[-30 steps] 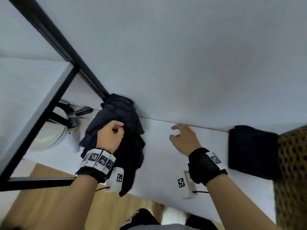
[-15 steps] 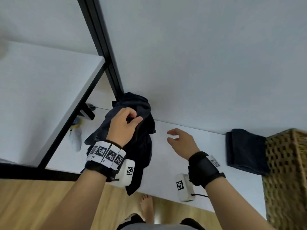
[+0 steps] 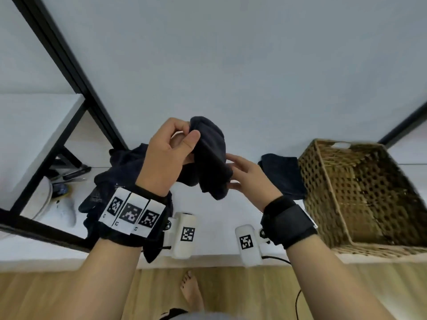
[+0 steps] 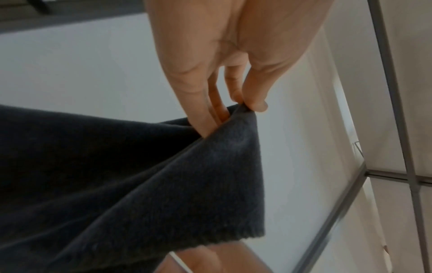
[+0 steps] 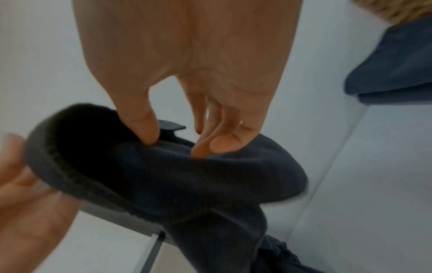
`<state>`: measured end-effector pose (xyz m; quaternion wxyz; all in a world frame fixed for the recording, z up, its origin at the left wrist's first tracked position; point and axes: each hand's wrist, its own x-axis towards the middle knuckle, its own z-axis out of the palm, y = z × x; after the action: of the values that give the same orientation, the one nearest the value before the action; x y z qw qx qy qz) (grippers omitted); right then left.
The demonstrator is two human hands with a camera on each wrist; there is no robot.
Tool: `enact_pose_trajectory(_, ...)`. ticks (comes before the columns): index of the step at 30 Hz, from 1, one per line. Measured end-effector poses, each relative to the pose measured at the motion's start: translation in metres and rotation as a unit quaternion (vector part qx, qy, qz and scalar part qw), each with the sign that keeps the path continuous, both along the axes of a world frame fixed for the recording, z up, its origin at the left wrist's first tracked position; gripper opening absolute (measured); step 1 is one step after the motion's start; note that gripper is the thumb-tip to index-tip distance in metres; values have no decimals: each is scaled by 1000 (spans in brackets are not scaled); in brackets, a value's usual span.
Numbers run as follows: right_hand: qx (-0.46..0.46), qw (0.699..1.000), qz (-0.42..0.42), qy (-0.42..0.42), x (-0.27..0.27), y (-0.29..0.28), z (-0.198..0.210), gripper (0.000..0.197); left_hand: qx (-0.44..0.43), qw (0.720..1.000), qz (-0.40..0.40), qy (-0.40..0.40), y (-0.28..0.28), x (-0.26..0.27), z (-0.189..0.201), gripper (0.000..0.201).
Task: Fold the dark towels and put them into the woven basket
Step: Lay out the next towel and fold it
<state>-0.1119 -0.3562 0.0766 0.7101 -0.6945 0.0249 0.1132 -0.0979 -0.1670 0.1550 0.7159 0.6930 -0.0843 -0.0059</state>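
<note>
While both hands (image 3: 169,155) pinch towel (image 3: 211,155), long axis hangs down (bunched).

The head camera looks steeply down over both wrists at the counter (image 3: 215,215). Each wrist camera sits close behind its fingers; all three share the lifted dark towel (image 3: 211,158) (image 4: 131,184) (image 5: 187,175).

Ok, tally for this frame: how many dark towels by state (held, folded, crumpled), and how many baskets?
Held towel: 1
Folded towel, on the table beside the basket: 1
Crumpled dark heap: 1 (may hold more than one towel, cannot tell)
Woven basket: 1
Total: 4
</note>
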Motion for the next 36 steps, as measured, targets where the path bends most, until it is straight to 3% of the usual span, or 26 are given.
enact_pose_trajectory(3,53,998,-19,4,-39,-24,-5,25,-4,999,-3,38,-27,-30,-10,12)
enact_pose_trajectory(10,141,989,-53,-8,-105,-55,-11,31,59,994,-27,83,-74,-98,-37,13)
enact_pose_trajectory(14,112,991,-65,-20,-135,-66,-18,39,97,988,-63,99,-83,-124,-53,15)
enact_pose_trajectory(17,98,992,-66,-40,-154,-69,-17,23,146,983,-85,72,-87,-136,-58,17)
enact_pose_trajectory(19,122,987,-96,-50,-165,-72,-12,11,135,983,-105,60,-91,-145,-59,18)
enact_pose_trajectory(23,217,964,-129,-76,-178,-74,12,4,32,983,-175,48,-91,-159,-68,50)
enact_pose_trajectory(26,271,946,-150,-101,-180,-69,39,8,133,975,-178,-1,-93,-169,-80,63)
enact_pose_trajectory(29,236,947,-177,-127,-182,-67,61,17,274,952,-135,-23,-95,-177,-98,42)
enact_pose_trajectory(33,218,938,-223,-150,-192,-75,70,14,337,934,-106,44,-89,-178,-131,6)
enact_pose_trajectory(36,214,928,-265,-154,-196,-84,64,9,374,921,-80,70,-75,-176,-152,30)
